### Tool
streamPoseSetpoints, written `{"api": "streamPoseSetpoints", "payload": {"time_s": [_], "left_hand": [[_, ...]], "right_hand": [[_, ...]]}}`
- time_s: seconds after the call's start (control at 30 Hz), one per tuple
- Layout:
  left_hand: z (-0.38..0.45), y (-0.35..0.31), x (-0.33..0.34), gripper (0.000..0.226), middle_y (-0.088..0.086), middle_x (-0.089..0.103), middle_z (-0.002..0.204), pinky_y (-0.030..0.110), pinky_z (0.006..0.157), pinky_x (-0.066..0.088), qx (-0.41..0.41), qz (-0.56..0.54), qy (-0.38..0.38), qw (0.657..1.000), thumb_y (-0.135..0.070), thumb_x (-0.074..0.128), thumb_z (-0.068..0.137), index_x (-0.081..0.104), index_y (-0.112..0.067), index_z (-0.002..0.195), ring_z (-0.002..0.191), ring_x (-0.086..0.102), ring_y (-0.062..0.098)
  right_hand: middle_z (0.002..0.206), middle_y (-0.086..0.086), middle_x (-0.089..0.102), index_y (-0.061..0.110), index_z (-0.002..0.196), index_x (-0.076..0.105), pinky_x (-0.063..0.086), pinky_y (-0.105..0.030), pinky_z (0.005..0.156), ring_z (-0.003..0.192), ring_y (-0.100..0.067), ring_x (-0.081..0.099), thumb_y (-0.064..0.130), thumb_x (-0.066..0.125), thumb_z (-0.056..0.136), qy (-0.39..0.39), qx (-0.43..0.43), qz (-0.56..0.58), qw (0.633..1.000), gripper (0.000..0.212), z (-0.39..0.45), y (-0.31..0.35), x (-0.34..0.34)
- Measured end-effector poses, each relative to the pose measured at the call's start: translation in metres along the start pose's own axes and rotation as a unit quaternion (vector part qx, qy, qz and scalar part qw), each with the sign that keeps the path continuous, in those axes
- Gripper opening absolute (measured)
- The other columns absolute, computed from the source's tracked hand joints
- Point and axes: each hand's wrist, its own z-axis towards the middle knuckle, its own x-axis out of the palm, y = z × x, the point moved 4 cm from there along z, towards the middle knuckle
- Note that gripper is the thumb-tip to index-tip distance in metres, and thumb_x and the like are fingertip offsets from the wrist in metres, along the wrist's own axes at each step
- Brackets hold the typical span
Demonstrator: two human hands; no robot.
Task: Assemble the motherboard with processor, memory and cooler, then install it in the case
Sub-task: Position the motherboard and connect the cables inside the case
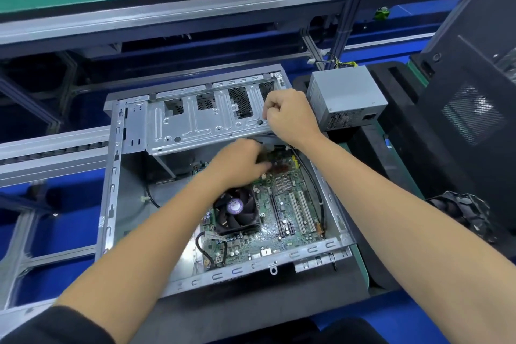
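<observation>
Your motherboard (282,212) lies inside the open metal case (111,176) at the centre of the frame, its black cooler (236,211) fan facing up. Your left hand (237,165) reaches over the board's far edge, fingers curled down; whether it grips anything cannot be told. Your right hand (287,114) is clenched at the drive cage (195,126). A grey power supply (346,98) sits to the right.

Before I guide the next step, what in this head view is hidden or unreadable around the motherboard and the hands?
- Left hand: motion-blurred; what its fingers do is unclear.
- Right hand: fingers curled at the drive cage; any tool or screw is hidden.
- Motherboard: far edge covered by the left hand and cage.
- Memory slots: hidden by the left forearm.
- Cooler label: too small.
</observation>
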Motion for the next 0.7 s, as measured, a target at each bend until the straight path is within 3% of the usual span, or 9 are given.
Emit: {"api": "streamPoseSetpoints", "payload": {"time_s": [0.1,0.2,0.3,0.37,0.43,0.47,0.5,0.57,0.7], "left_hand": [[-0.023,0.03,-0.006,0.027,-0.005,0.062,0.082,0.032,0.063,0.045,-0.011,-0.018,0.042,0.999,-0.044,0.058,0.089,0.067,-0.018,0.091,0.075,0.057,0.014],[-0.044,0.044,-0.002,0.035,-0.002,0.061,0.094,0.034,0.074,0.047,-0.029,-0.037,0.061,0.997,-0.051,0.056,0.088,0.066,-0.018,0.094,0.084,0.056,0.015],[-0.059,0.055,-0.003,0.036,0.0,0.061,0.093,0.036,0.075,0.048,-0.061,-0.039,0.051,0.996,-0.05,0.053,0.09,0.065,-0.016,0.095,0.084,0.056,0.017],[-0.067,0.063,-0.003,0.032,0.003,0.063,0.085,0.036,0.07,0.046,-0.086,-0.061,0.039,0.994,-0.041,0.052,0.094,0.065,-0.013,0.088,0.077,0.057,0.02],[-0.074,0.068,0.0,0.03,0.007,0.062,0.077,0.034,0.063,0.042,-0.099,-0.07,0.033,0.992,-0.031,0.05,0.096,0.064,-0.008,0.083,0.071,0.056,0.023],[-0.076,0.069,0.003,0.029,0.007,0.062,0.076,0.032,0.061,0.04,-0.105,-0.073,0.034,0.991,-0.027,0.049,0.096,0.065,-0.006,0.083,0.07,0.056,0.022],[-0.077,0.07,0.004,0.027,0.006,0.062,0.077,0.031,0.06,0.04,-0.111,-0.076,0.038,0.99,-0.024,0.049,0.096,0.066,-0.006,0.086,0.07,0.056,0.021],[-0.078,0.071,0.006,0.024,0.004,0.061,0.076,0.029,0.058,0.038,-0.122,-0.09,0.041,0.988,-0.02,0.049,0.094,0.066,-0.005,0.086,0.068,0.054,0.019],[-0.078,0.071,0.007,0.032,0.008,0.058,0.069,0.03,0.058,0.036,-0.132,-0.111,0.04,0.984,-0.025,0.048,0.094,0.059,-0.004,0.072,0.062,0.047,0.019]], "right_hand": [[0.056,0.006,0.054,0.002,0.07,0.067,0.047,-0.032,0.055,0.05,-0.008,0.043,-0.004,0.043,0.075,0.015,-0.009,-0.011,1.0,0.026,-0.001,0.003,0.001],[0.059,0.0,0.056,0.002,0.073,0.067,0.04,-0.028,0.054,0.052,-0.013,0.044,-0.004,0.044,0.077,0.003,-0.027,-0.033,0.999,0.024,-0.006,0.009,-0.002],[0.064,-0.009,0.061,0.002,0.072,0.065,0.039,-0.03,0.053,0.057,-0.025,0.05,0.001,0.045,0.075,-0.02,-0.162,-0.078,0.984,0.02,-0.033,0.033,-0.001],[0.071,-0.005,0.063,0.008,0.079,0.063,0.037,-0.03,0.056,0.063,-0.025,0.053,0.013,0.044,0.073,0.111,-0.233,-0.135,0.957,0.021,-0.059,0.046,0.025],[0.087,0.0,0.058,0.014,0.097,0.057,0.037,-0.031,0.062,0.078,-0.021,0.05,0.031,0.05,0.078,0.287,-0.227,-0.169,0.915,0.026,-0.082,0.045,0.056],[0.097,0.001,0.052,0.015,0.109,0.052,0.039,-0.032,0.068,0.087,-0.018,0.047,0.045,0.054,0.081,0.352,-0.213,-0.182,0.893,0.041,-0.089,0.041,0.067],[0.106,0.002,0.046,0.014,0.121,0.045,0.041,-0.032,0.076,0.096,-0.016,0.043,0.059,0.058,0.079,0.387,-0.214,-0.204,0.874,0.063,-0.093,0.036,0.074],[0.117,0.0,0.039,0.013,0.132,0.037,0.039,-0.033,0.089,0.105,-0.016,0.037,0.074,0.062,0.069,0.379,-0.251,-0.265,0.851,0.091,-0.093,0.031,0.081],[0.122,-0.004,0.039,0.012,0.132,0.033,0.044,-0.037,0.091,0.113,-0.02,0.039,0.07,0.07,0.064,0.403,-0.231,-0.277,0.841,0.097,-0.098,0.018,0.086]]}}
